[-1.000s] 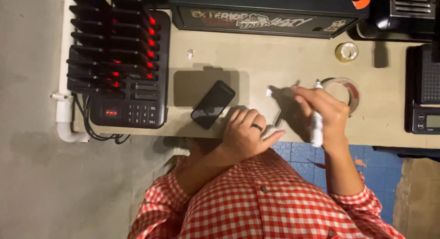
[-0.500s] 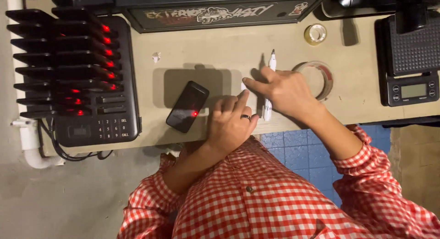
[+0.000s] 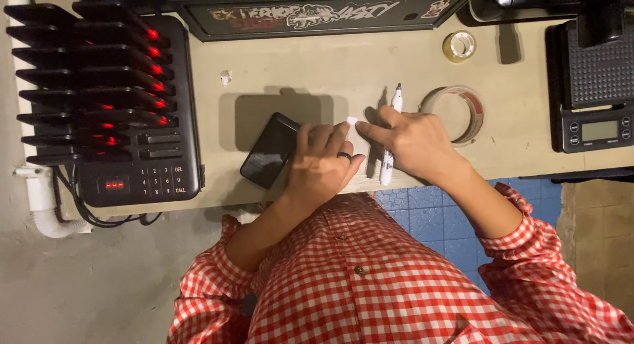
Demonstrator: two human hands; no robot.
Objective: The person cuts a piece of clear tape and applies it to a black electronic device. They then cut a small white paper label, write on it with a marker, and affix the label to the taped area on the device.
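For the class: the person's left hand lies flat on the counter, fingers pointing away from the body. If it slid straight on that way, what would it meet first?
Probably the grey mat just beyond the left hand, then the dark framed sign.

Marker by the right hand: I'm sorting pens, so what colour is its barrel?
White barrel, dark tip, on the marker; seen best in the head view.
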